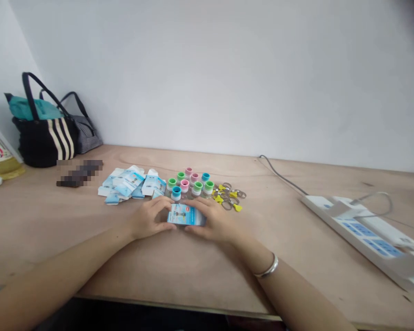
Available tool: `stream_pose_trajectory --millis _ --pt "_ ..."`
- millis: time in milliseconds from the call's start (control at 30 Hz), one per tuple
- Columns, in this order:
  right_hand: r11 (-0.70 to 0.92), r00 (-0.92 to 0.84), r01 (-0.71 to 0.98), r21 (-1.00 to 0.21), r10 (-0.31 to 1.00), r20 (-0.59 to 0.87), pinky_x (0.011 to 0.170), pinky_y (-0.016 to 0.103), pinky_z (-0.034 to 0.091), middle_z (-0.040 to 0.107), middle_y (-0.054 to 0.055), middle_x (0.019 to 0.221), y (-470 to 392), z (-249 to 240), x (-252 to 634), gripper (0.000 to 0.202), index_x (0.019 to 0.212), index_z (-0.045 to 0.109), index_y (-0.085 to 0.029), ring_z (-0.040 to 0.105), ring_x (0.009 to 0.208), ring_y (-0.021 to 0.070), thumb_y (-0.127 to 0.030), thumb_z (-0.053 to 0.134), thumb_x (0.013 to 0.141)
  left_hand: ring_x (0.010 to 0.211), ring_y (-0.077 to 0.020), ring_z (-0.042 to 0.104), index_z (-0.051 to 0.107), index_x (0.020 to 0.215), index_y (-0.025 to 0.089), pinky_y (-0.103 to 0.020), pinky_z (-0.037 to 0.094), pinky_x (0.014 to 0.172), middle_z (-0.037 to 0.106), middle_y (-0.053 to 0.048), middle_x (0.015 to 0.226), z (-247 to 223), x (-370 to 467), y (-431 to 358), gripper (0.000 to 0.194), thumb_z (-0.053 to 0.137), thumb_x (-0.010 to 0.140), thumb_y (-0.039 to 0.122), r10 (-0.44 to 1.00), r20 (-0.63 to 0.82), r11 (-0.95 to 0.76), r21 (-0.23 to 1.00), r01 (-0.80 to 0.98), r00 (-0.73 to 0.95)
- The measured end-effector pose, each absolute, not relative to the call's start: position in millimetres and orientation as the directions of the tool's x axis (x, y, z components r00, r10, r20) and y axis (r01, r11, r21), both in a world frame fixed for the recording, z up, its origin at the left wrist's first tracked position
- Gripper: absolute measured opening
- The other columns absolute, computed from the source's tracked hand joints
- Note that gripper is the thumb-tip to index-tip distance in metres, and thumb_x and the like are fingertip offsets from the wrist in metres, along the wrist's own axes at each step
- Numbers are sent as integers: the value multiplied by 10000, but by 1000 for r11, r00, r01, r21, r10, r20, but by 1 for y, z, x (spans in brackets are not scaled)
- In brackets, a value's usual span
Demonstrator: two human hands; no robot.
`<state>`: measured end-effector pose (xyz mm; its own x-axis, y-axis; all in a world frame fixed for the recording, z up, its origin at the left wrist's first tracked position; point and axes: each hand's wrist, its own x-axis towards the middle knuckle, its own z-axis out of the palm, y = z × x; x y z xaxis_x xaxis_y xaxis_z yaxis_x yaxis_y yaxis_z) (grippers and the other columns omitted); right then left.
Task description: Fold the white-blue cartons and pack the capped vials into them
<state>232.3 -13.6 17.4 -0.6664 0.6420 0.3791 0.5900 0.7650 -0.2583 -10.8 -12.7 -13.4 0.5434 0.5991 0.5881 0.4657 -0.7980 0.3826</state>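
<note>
A small blue and white printed box lies on the wooden table between my two hands. My left hand grips its left end, with the thumb on the near edge and the fingers on the far edge. Around its right end my right hand is wrapped, and that hand covers part of the box. Just beyond the hands stand several small clear bottles with green, pink and blue tops. Several flattened or folded blue and white boxes are piled to the left of the bottles.
Grey loops with yellow tags lie right of the bottles. A white power strip with cables runs along the right side. At the back left are a black striped bag, a pixelated dark object and a bottle of yellow liquid.
</note>
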Motion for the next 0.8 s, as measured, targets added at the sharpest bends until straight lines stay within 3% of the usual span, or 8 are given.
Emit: stream_pose_trajectory --millis 233,367,433,600,800 --pt "758 -685 550 -352 650 329 767 333 457 666 97 1035 -14 29 240 488 1147 585 -177 623 903 235 -393 675 719 968 -194 609 517 1077 200 -336 500 854 625 -67 1054 -9 -17 -15 340 625 789 345 625 530 -781 410 471 574" --pt "731 -621 575 -368 683 386 792 340 460 657 100 1066 -9 25 247 480 1132 577 -169 620 927 233 -405 672 724 1054 -217 565 494 1180 201 -374 473 915 579 -95 1130 -8 -26 -14 416 606 795 313 615 515 -783 304 543 598" --pt "732 -597 586 -348 680 425 820 351 454 641 109 1101 -8 20 247 496 1150 563 -172 604 971 242 -421 663 732 1080 -234 544 532 1127 190 -390 462 933 558 -111 1149 -7 -27 -14 379 622 775 299 579 543 -798 225 559 608" --pt "768 -662 601 -223 634 399 837 388 441 625 122 1107 -12 14 239 543 1206 539 -176 587 980 259 -410 654 730 1054 -227 557 571 832 180 -394 449 941 601 -101 1085 -8 -19 -17 80 592 786 242 459 631 -845 94 526 625" --pt "821 -772 556 -130 568 284 886 404 431 605 134 1158 -19 16 236 492 1162 574 -151 569 1031 270 -388 637 736 920 -221 611 570 905 173 -394 486 858 646 -90 973 -8 -16 -18 238 614 763 358 432 539 -878 68 474 723"
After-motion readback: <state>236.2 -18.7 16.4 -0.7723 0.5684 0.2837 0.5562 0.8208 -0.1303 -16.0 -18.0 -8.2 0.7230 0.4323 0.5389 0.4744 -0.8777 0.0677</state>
